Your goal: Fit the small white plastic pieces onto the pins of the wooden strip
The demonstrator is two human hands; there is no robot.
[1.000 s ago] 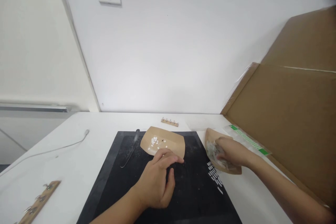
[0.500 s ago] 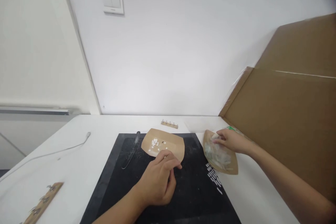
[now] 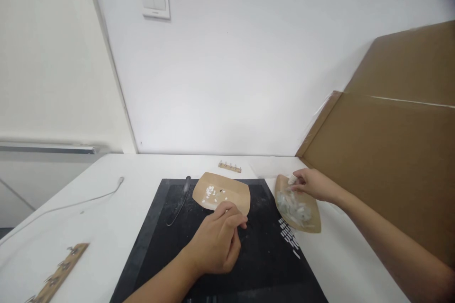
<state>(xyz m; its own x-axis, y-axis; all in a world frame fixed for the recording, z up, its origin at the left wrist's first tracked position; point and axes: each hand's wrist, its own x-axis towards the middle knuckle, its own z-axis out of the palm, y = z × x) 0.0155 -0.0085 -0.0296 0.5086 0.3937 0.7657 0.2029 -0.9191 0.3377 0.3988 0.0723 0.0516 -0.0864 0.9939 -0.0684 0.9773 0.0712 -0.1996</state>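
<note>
My left hand [image 3: 218, 239] is closed over the black mat [image 3: 263, 265], its fingers curled together at the near edge of a brown paper tray [image 3: 234, 191]. What its fingertips hold, if anything, is hidden. Small white pieces [image 3: 211, 191] lie in that tray. On the right, my right hand [image 3: 314, 183] pinches a small white piece [image 3: 292, 179] above a second brown tray [image 3: 313, 228]. This tray holds a loose heap of translucent whitish pieces [image 3: 295, 208]. Beside it, several short white strips [image 3: 288, 234] lie in rows on the mat.
A thin dark tool with a thick handle [image 3: 185, 184] lies at the mat's left. Wooden strips with metal clips stand behind the mat [image 3: 229, 167] and at the lower left [image 3: 60, 274]. A white cable [image 3: 88, 201] crosses the table. A cardboard sheet [image 3: 384, 151] leans at the right.
My right hand has lifted slightly up and away from the heap, with the white piece in its fingers now showing more clearly. My left hand has hardly moved.
</note>
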